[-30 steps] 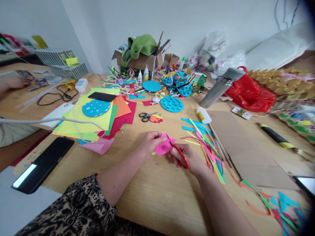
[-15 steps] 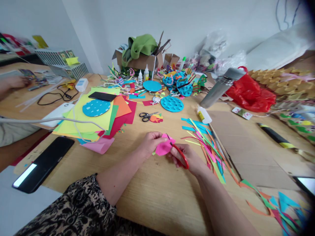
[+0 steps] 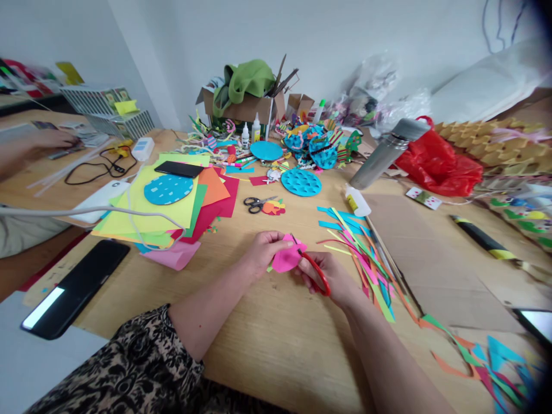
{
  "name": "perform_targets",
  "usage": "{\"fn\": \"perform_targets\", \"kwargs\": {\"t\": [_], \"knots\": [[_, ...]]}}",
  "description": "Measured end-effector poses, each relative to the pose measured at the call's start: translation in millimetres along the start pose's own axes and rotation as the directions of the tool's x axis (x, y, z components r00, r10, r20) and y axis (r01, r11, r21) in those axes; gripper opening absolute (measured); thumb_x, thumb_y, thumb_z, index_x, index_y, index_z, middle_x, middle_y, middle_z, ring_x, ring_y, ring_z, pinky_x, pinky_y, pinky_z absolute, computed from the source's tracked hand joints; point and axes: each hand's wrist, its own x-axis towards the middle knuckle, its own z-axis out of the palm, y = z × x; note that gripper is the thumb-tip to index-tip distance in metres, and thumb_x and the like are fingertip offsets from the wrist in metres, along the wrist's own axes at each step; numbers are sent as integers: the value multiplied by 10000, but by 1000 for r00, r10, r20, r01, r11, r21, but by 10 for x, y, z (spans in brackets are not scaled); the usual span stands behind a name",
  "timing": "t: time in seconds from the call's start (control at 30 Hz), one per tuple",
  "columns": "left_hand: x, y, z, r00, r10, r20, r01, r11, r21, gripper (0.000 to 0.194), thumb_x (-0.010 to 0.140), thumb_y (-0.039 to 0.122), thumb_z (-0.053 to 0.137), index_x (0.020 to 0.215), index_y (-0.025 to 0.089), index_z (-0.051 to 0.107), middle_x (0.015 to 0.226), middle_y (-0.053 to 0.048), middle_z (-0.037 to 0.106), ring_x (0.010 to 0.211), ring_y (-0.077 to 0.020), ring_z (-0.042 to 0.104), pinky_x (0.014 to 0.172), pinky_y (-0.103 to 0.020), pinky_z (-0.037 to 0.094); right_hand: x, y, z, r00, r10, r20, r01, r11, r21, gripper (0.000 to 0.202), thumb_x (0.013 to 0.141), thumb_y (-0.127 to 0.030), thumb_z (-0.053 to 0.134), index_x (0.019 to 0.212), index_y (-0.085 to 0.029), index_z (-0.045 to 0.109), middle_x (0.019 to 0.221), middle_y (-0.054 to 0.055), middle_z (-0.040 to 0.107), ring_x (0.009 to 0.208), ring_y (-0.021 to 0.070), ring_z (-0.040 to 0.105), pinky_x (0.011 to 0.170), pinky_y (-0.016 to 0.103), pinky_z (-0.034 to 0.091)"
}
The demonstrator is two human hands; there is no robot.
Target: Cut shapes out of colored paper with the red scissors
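Note:
Between my hands is a piece of pink paper [image 3: 285, 260], pinched at its left side by my left hand [image 3: 263, 253]. My right hand [image 3: 324, 275] is closed round the red-handled scissors [image 3: 319, 276], whose blades lie at the upper part of the pink paper. A bit of light green shows under the paper by my left fingertips. Beyond my hands, black-handled scissors [image 3: 254, 204] lie beside a red and orange paper cutout [image 3: 274, 207]. Thin coloured paper strips [image 3: 360, 247] are spread right of my right hand.
Coloured sheets [image 3: 172, 215] and a black phone [image 3: 75, 289] lie left. A glue bottle [image 3: 357, 201], steel flask [image 3: 383, 152], cardboard [image 3: 431, 259] and cutter [image 3: 483, 237] are on the right. Blue discs [image 3: 301, 182] stand further back. Another person's hand [image 3: 56, 139] is at far left.
The other person's hand at far left has moved to the right over the things there. My hands, the pink paper and the red scissors have hardly moved.

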Motion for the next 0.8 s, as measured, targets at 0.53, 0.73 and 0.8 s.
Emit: {"fn": "perform_targets", "kwargs": {"t": [0.53,0.73,0.8], "knots": [[-24,51,12,997,-78,-12,78,997,-7,264,537,279,815,691,110,684,654,-37,670,571,-116,571,579,-250,416,-23,-42,-41,999,31,44,-30,999,-12,629,717,-787,613,679,-161,556,475,-25,526,386,93,479,400,208,334],[-37,83,38,995,-100,-6,100,994,-48,276,511,267,834,671,113,669,643,-43,681,567,-129,595,590,-258,442,-26,-29,-59,997,54,48,-54,999,-2,620,716,-774,626,698,-158,565,489,-31,524,388,90,482,393,203,332],[-35,87,42,993,-114,-9,114,992,-55,289,503,265,840,678,111,670,649,-53,688,565,-137,604,587,-264,448,-23,-26,-59,998,55,43,-54,998,-6,620,716,-774,626,700,-158,565,487,-32,522,386,90,479,392,203,330]]}}
